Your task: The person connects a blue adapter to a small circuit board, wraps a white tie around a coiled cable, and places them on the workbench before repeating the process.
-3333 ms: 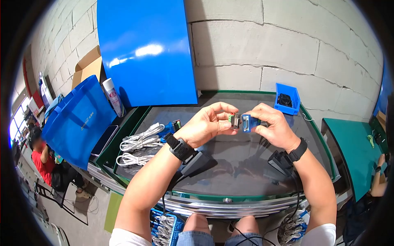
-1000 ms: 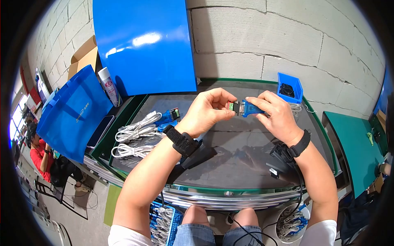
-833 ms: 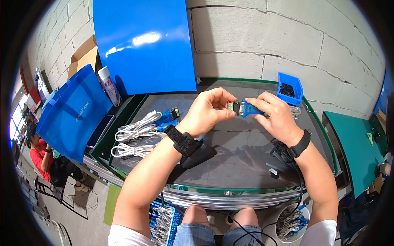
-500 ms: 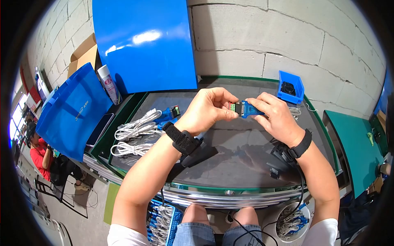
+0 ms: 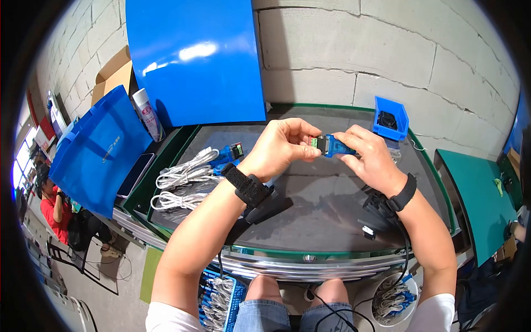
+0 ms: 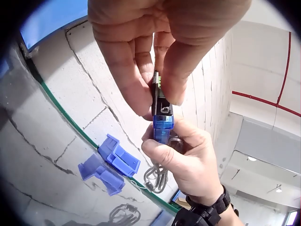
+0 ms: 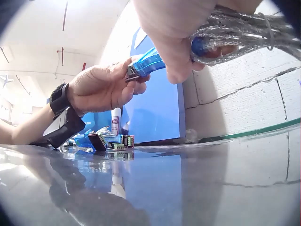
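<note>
Over the dark tabletop, my left hand [image 5: 279, 148] pinches a small terminal block adapter [image 5: 318, 143] with green screw terminals and a black body, between thumb and fingers. My right hand [image 5: 377, 161] grips the translucent blue connector [image 5: 338, 146] of a serial cable. The two parts are end to end, the blue connector [image 6: 163, 124] meeting the adapter's black body [image 6: 163, 106] in the left wrist view. A coiled clear-jacketed cable [image 7: 240, 35] hangs from the right hand in the right wrist view.
White coiled cables [image 5: 185, 174] with blue connectors and terminal adapters lie at the table's left. A blue bin [image 5: 390, 119] holding black parts stands at the back right. Below are a blue basket [image 5: 239, 304] and a white bucket [image 5: 406, 320] of cables. A person in red [image 5: 57, 213] sits far left.
The adapter and blue connector, apart at first with their metal faces showing, have come together. The metal shell between them has mostly disappeared. Over the last half second the hands barely move.
</note>
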Motion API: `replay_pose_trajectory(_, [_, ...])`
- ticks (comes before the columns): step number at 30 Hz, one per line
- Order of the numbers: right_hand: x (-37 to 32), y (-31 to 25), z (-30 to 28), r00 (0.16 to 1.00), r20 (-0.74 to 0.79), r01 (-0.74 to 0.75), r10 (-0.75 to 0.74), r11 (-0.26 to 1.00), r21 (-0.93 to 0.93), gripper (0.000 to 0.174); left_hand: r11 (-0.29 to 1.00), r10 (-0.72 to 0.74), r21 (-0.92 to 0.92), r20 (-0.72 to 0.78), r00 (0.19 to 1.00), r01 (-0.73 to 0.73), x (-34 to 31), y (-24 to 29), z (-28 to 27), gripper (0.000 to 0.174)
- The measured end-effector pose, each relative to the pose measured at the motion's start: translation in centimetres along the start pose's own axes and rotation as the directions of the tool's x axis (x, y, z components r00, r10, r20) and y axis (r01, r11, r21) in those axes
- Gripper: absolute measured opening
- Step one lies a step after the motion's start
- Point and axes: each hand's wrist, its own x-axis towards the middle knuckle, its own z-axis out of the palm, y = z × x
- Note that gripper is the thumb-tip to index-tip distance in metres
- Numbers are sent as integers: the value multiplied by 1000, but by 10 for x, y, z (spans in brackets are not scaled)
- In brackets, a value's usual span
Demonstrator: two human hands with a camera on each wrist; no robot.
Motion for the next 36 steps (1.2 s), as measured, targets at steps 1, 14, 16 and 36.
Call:
replay_pose_trajectory(1, [0,-1,0,1000,-7,-8,8,1000,3,36,1000,4,1,-1,1000,-4,0,0,0,30])
replay_pose_trajectory(14, [3,-4,5,998,-64,30,-21,989,142,53,993,81,-86,-35,996,-84,1,1,4,40])
replay_pose_trajectory(16, [3,-6,1,994,4,-109,110,973,205,69,987,25,-156,-83,996,-38,1,3,1,40])
replay_pose_trajectory(36, [8,-5,2,932,84,-246,353,443,862,51,910,52,-414,107,993,-3,3,-5,8,28])
